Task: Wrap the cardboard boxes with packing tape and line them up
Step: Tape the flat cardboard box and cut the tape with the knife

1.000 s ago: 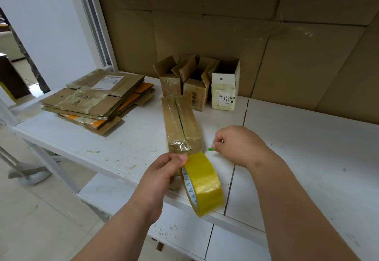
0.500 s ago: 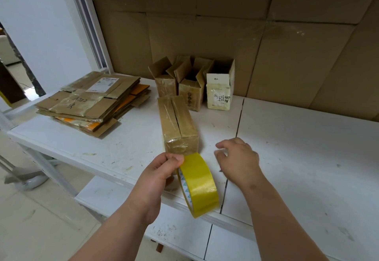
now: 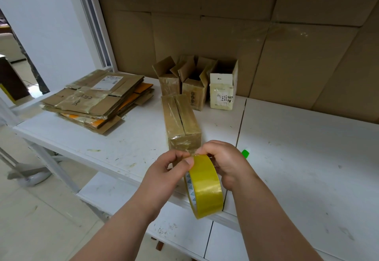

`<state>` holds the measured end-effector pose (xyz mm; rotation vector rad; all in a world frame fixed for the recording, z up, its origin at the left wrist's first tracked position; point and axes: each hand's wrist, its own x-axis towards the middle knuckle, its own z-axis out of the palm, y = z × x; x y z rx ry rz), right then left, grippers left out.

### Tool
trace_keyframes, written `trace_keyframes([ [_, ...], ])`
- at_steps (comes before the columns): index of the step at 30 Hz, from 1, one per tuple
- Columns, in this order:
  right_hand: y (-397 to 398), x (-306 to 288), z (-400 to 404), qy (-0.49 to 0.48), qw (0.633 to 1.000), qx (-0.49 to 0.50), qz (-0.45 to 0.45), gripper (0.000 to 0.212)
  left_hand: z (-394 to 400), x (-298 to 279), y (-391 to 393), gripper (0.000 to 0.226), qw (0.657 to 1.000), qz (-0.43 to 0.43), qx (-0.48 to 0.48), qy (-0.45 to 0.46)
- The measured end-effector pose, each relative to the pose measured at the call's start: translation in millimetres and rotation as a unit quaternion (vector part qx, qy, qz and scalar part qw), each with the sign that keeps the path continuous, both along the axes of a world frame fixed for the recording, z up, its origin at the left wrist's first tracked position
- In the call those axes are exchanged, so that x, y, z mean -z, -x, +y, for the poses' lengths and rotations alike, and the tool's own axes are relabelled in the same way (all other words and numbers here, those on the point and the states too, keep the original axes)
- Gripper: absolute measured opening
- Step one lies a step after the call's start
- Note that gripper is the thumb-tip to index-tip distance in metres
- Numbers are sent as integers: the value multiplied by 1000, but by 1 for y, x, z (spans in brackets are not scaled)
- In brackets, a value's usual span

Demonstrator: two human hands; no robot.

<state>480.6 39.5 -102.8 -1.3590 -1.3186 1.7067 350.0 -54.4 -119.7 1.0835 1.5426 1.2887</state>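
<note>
A yellow roll of packing tape (image 3: 205, 186) hangs upright over the table's front edge, pinched at its top by my left hand (image 3: 166, 176). My right hand (image 3: 223, 162) has its fingers closed on the top of the same roll, beside the left thumb. Just behind both hands lies a long cardboard box (image 3: 181, 123), closed and shiny with tape. Three small boxes stand open at the back: a brown one (image 3: 169, 83), another brown one (image 3: 193, 94) and a white-faced one (image 3: 222, 94).
A stack of flattened cardboard (image 3: 96, 100) lies at the left of the white table (image 3: 297, 158). A green object (image 3: 245, 153) rests on the table by my right hand. Cardboard sheets line the back wall. The floor drops away on the left.
My right hand left the green object on the table and came over to grip the top of the tape roll. The left hand kept holding the roll.
</note>
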Motion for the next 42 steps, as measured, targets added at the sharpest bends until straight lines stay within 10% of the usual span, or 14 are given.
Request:
trace_keyframes([
  [5,1,3,0,-12,1000,3,13,15,0,1,14,51,957,280,-25,-67],
  [10,-6,10,0,-41,999,16,25,15,11,-2,31,34,928,313,-189,-68],
  [19,-22,5,-7,-65,996,15,55,11,67,-7,35,48,882,466,-35,-63],
  [30,-23,5,-8,-49,995,20,83,11,70,14,43,56,900,423,-36,-101],
  [42,-16,-6,-7,-32,992,21,116,15,93,-4,89,30,798,547,132,-215],
])
